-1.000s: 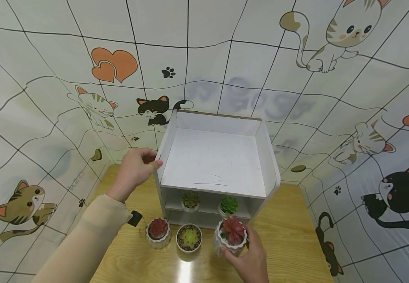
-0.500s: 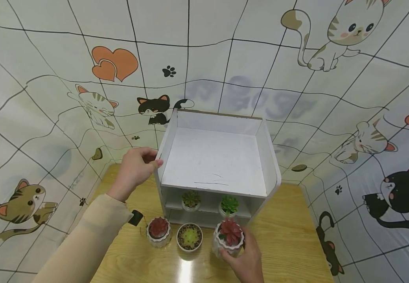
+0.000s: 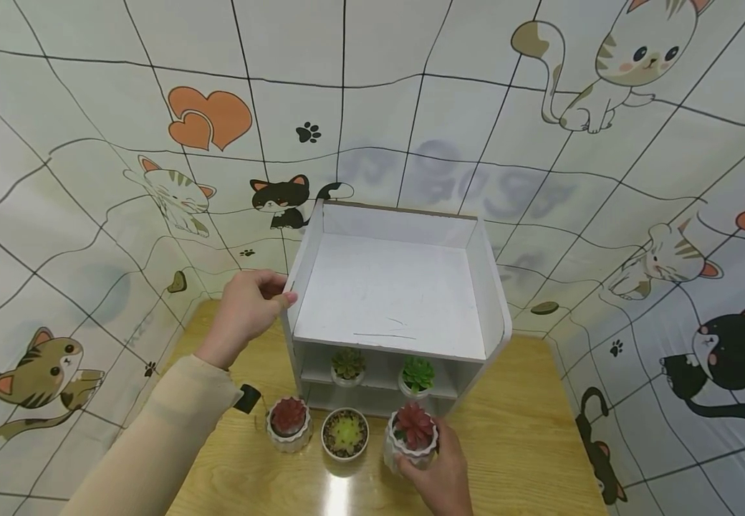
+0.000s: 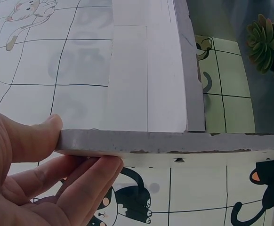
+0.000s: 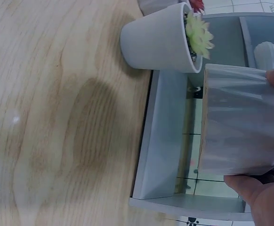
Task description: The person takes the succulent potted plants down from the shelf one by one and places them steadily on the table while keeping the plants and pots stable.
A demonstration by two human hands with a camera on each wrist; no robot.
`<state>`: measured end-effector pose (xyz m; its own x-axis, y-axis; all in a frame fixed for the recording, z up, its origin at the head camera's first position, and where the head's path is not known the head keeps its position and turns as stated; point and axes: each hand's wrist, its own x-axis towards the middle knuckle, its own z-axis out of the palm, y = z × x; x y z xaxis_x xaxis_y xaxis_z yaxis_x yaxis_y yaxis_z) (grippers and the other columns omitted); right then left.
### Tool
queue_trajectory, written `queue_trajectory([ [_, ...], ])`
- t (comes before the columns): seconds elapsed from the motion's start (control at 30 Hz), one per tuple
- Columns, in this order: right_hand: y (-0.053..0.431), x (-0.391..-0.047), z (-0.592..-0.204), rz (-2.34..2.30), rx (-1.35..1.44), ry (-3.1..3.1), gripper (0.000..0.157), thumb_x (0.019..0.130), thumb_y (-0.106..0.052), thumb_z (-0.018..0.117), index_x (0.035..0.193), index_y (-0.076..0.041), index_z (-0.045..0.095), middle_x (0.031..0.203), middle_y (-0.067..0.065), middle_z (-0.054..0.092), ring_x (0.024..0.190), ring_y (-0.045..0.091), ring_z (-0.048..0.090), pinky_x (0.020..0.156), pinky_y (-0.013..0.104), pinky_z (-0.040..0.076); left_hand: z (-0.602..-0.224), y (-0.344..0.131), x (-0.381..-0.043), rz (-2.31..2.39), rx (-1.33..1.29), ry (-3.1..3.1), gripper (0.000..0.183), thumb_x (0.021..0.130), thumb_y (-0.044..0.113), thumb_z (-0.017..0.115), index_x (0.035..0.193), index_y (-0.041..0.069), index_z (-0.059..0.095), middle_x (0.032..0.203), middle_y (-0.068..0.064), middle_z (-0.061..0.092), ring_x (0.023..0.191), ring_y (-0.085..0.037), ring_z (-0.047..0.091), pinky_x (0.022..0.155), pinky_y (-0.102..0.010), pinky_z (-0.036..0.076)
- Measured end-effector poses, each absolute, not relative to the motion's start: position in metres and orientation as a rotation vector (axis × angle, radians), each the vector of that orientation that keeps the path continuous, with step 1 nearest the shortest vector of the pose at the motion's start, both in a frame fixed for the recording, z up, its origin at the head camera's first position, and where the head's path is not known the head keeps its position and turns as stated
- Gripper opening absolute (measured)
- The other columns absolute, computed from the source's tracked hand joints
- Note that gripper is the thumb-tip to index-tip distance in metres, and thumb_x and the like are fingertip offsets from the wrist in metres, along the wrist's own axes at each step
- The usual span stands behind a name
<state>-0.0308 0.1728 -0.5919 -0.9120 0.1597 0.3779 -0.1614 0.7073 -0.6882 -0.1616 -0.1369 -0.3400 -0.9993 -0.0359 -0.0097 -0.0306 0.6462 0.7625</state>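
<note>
My left hand pinches the left side panel of a white shelf, thumb on one face and fingers on the other; the left wrist view shows the panel's edge between them. With my right hand I grip a potted red succulent by its white fluted pot. That pot hangs above the table, its shadow beneath, just before the shelf's right front. Inside the shelf's middle level stand a dark green potted succulent and a bright green one.
On the wooden table before the shelf stand another red potted succulent and a yellow-green one in a plain white pot. A cat-patterned cloth rises behind and at both sides.
My right hand has shifted slightly to the left with the red succulent. My left hand and the shelf have stayed in place.
</note>
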Motion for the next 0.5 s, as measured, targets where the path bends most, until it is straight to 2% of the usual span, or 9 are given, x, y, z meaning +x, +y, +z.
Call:
queue_trajectory([
  [0.5,0.172,-0.034,-0.610,1.045,-0.037,-2.562,0.083,0.056,-0.026,0.099,0.125,0.002,0.061,0.110,0.012,0.066,0.101,0.029,0.066,0.085,0.052,0.058,-0.342,-0.137,-0.161,-1.307,0.042,-2.835,0.030,0.099,0.015,0.070,0.122,-0.004,0.071,0.111,-0.020,0.071,0.103,-0.034,0.064,0.086,-0.046,0.055],
])
